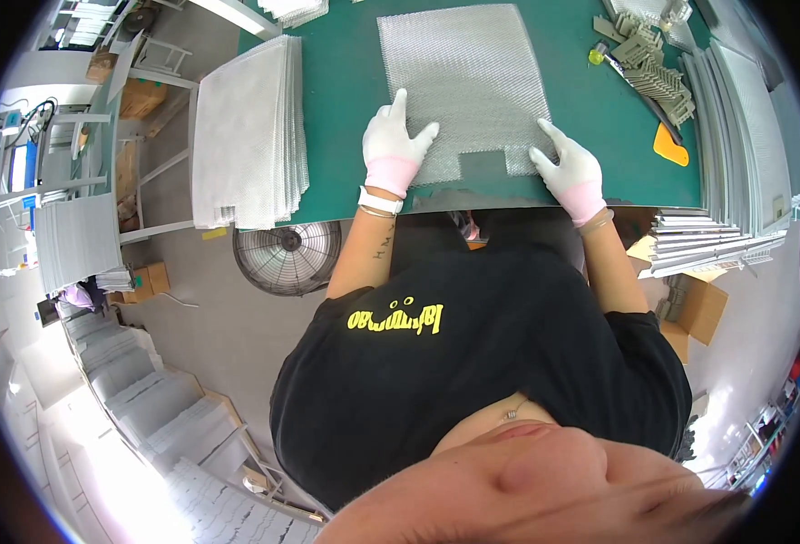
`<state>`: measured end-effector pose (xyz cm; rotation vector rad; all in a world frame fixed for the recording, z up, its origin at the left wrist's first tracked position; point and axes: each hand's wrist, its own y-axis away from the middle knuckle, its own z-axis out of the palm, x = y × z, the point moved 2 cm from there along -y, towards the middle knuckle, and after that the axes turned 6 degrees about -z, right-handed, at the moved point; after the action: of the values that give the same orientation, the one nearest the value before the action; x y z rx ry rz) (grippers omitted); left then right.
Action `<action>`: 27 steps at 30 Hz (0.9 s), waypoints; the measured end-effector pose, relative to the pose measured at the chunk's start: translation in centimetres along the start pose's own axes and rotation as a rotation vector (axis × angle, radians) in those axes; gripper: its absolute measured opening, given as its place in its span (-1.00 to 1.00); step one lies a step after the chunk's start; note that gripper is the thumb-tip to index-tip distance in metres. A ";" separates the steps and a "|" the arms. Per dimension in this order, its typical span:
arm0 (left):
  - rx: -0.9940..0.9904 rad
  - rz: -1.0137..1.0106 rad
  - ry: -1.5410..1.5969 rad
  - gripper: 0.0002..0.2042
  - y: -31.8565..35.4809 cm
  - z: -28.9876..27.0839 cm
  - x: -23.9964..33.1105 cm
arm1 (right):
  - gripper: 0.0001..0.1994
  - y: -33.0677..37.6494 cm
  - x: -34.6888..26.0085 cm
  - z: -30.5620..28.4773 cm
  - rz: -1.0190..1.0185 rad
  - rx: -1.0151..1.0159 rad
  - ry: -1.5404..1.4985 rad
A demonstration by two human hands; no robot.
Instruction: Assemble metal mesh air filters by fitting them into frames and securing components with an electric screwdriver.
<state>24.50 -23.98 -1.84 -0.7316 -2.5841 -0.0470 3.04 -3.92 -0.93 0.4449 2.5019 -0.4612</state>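
I am pressing both gloved hands flat on a mesh sheet (462, 86) that is lying on the green table (346, 109) in front of me. My left hand (395, 143) is resting on the sheet's near left corner, palm down, fingers spread a little and pointing away from me, the thumb splayed out toward the right. My right hand (570, 168) is lying on the near right corner, fingers loosely spread, the forefinger reaching up along the sheet's right edge. Neither hand is pinching anything; both are simply lying open on the mesh. Between my two hands, at the sheet's near edge, a darker rectangular notch (482, 166) is showing. The sheet is stretching away from my fingertips toward the far side of the table.

Well to the left of my left hand, a stack (250, 131) of similar pale sheets is overhanging the table's left edge. Beyond my right fingers, up and to the right, a pile of grey plastic parts (656, 63) is sitting beside a small yellow-topped tool (597, 56), and an orange scraper (670, 145) is lying just right of my right hand. Further right, long metal frames (736, 118) are stacked along the table's edge. Below my left wrist, under the table, a round fan (288, 256) is standing on the floor.
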 end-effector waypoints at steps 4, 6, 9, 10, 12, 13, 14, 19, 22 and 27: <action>0.004 0.010 -0.018 -0.23 0.1 -0.1 0.0 | -0.53 0.0 0.0 0.1 -0.016 -0.014 0.031; -0.009 -0.010 -0.041 -0.23 0.0 -0.1 0.0 | -0.53 -0.2 0.1 0.1 0.002 -0.036 0.030; -0.038 -0.028 -0.060 -0.22 -0.3 -0.1 0.0 | -0.53 -0.1 0.2 0.2 -0.006 -0.039 0.030; -0.037 -0.025 -0.059 -0.22 -0.3 -0.1 0.0 | -0.53 0.0 0.2 0.2 -0.034 -0.021 0.032; -0.038 -0.026 -0.073 -0.21 -0.4 0.0 0.0 | -0.53 -0.2 0.2 0.0 -0.018 -0.048 0.038; -0.038 -0.021 -0.072 -0.21 -0.4 0.0 -0.1 | -0.53 -0.2 0.3 0.0 -0.002 -0.078 0.042; -0.047 -0.014 -0.100 -0.21 -0.5 0.0 -0.1 | -0.53 -0.3 0.2 -0.2 0.000 -0.074 0.043; -0.049 0.004 -0.139 -0.21 -0.8 -0.1 -0.1 | -0.51 -0.8 0.2 -0.6 0.064 -0.177 0.022; -0.104 -0.044 -0.122 -0.20 -1.0 -0.8 0.8 | -0.54 -1.3 -0.4 -1.5 0.085 -0.250 0.070; 0.046 0.242 -0.362 -0.21 -2.5 -1.9 0.1 | -0.70 -6.5 5.5 -5.4 -0.210 0.029 0.213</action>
<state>23.94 -26.38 0.15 -1.1184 -2.7960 0.2407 -6.42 -6.31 1.70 0.2542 2.7660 -0.5567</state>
